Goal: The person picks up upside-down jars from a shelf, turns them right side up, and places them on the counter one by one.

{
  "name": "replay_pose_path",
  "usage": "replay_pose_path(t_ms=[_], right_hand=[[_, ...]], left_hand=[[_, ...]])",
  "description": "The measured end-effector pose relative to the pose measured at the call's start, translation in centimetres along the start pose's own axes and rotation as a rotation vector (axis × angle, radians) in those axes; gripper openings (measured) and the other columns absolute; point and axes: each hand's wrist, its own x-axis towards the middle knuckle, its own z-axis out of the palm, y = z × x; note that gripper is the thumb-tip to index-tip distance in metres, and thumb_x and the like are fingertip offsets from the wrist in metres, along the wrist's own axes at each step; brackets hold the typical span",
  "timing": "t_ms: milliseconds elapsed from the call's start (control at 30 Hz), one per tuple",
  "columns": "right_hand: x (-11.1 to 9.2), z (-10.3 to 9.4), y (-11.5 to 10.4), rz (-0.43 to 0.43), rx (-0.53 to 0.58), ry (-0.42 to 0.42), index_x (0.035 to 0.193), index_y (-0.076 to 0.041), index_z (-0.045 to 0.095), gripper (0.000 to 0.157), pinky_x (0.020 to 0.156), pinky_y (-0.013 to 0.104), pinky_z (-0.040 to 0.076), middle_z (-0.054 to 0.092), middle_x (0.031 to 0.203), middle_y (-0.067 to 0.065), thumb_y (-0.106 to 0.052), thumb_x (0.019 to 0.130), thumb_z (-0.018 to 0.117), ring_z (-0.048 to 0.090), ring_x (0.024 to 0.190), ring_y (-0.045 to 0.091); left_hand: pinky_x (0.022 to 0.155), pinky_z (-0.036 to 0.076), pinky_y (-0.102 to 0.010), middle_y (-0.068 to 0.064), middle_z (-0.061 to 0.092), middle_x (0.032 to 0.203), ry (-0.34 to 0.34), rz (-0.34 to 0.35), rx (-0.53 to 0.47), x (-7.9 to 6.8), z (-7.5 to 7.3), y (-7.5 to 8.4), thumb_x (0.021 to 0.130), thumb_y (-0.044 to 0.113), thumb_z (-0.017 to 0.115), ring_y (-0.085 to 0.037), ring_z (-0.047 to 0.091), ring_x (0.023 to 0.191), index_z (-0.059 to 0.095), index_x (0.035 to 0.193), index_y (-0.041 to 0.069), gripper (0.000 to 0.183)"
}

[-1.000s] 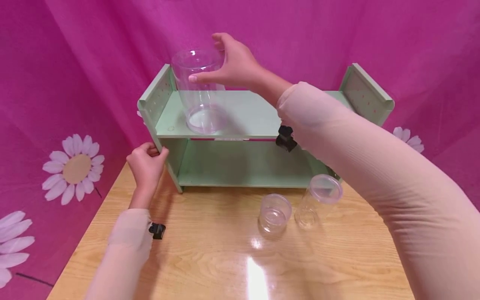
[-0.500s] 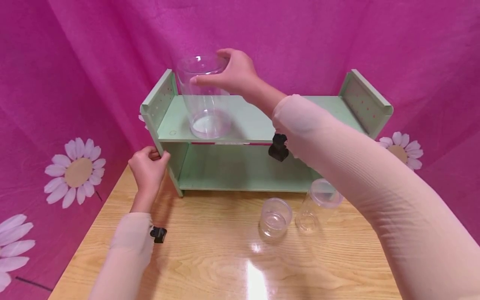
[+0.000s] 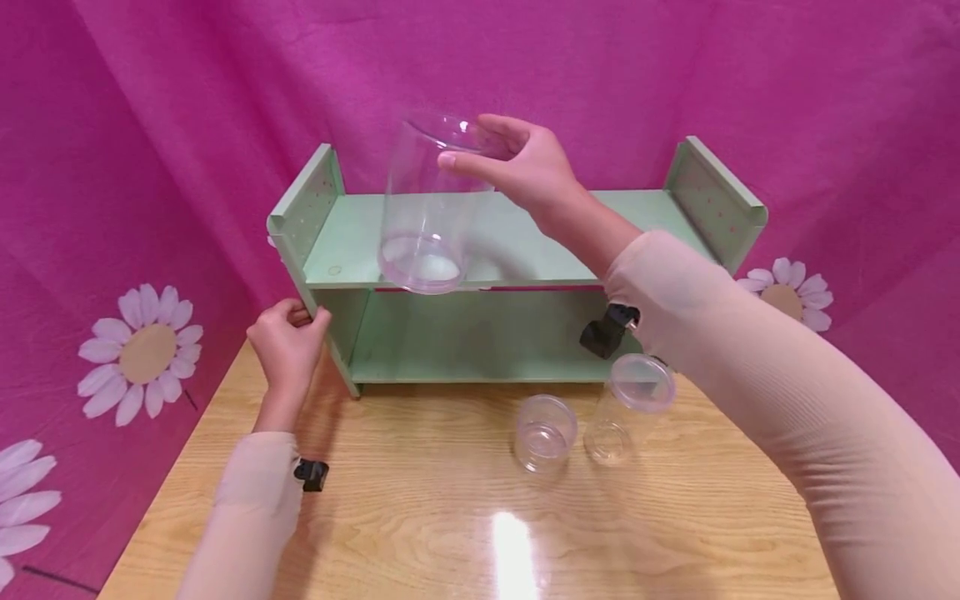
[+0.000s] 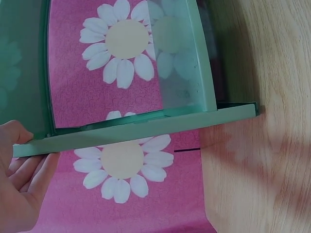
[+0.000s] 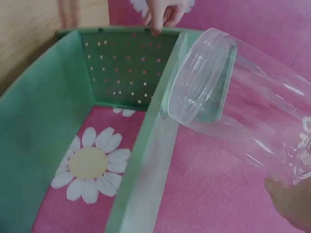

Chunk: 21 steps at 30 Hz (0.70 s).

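In the head view my right hand (image 3: 540, 171) grips a large clear plastic jar (image 3: 423, 208) near its top, thumb on the near side and fingers behind. The jar leans, its top toward the right, and its base overlaps the front edge of the upper board of a pale green two-tier shelf (image 3: 555, 242). The right wrist view shows the jar (image 5: 243, 107) with its base right at that board's edge. My left hand (image 3: 288, 342) pinches the front edge of the shelf's left side panel (image 4: 131, 131) between thumb and fingers.
On the wooden table (image 3: 420, 500), in front of the shelf, stand a short clear cup (image 3: 545, 437) and a taller clear container (image 3: 626, 408). A pink cloth (image 3: 585, 67) with white daisies hangs behind and to the sides.
My right hand has moved the jar right and toward me, from standing upright on the upper board to leaning over its front edge. The left hand keeps its grip on the panel.
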Motion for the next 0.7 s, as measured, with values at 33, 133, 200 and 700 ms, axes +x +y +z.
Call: replay_pose_path(t_ms=[33, 133, 200, 700], right_hand=[[-0.4, -0.1, 0.2, -0.008, 0.026, 0.002, 0.143, -0.019, 0.046, 0.077, 0.107, 0.026, 0.043, 0.055, 0.141, -0.002, -0.026, 0.075, 0.082, 0.055, 0.123, 0.008], [-1.6, -0.6, 0.9, -0.031, 0.103, 0.001, 0.142, -0.016, 0.047, 0.072, 0.111, 0.025, 0.040, 0.054, 0.142, 0.000, -0.022, 0.078, 0.079, 0.054, 0.127, 0.010], [-2.4, -1.0, 1.6, -0.037, 0.144, -0.004, 0.142, -0.015, 0.047, 0.069, 0.113, 0.027, 0.038, 0.053, 0.143, 0.002, -0.020, 0.080, 0.076, 0.053, 0.128, 0.012], [-7.0, -3.5, 8.4, 0.021, 0.371, -0.037, 0.148, -0.002, 0.034, 0.061, 0.115, 0.026, 0.035, 0.036, 0.155, 0.014, -0.004, 0.091, 0.055, 0.040, 0.140, 0.019]], left_hand=[[0.073, 0.050, -0.040, -0.022, 0.073, 0.082, 0.001, -0.004, 0.004, 0.1, 0.0, 0.0, 0.084, 0.020, 0.064, -0.034, 0.068, 0.079, 0.070, 0.082, -0.007, 0.027], [0.068, 0.047, -0.025, -0.020, 0.073, 0.081, -0.004, -0.028, 0.007, 0.3, -0.1, -0.1, 0.083, 0.020, 0.064, -0.017, 0.065, 0.068, 0.069, 0.082, -0.005, 0.026], [0.064, 0.042, -0.014, -0.020, 0.073, 0.082, -0.027, -0.046, -0.008, 0.4, -0.2, -0.1, 0.083, 0.020, 0.063, 0.002, 0.058, 0.060, 0.069, 0.084, -0.004, 0.024], [0.104, 0.040, -0.048, -0.024, 0.047, 0.136, -0.100, 0.244, -0.153, -4.9, -1.1, 0.3, 0.080, 0.017, 0.075, -0.036, 0.045, 0.125, 0.040, 0.138, -0.005, 0.071]])
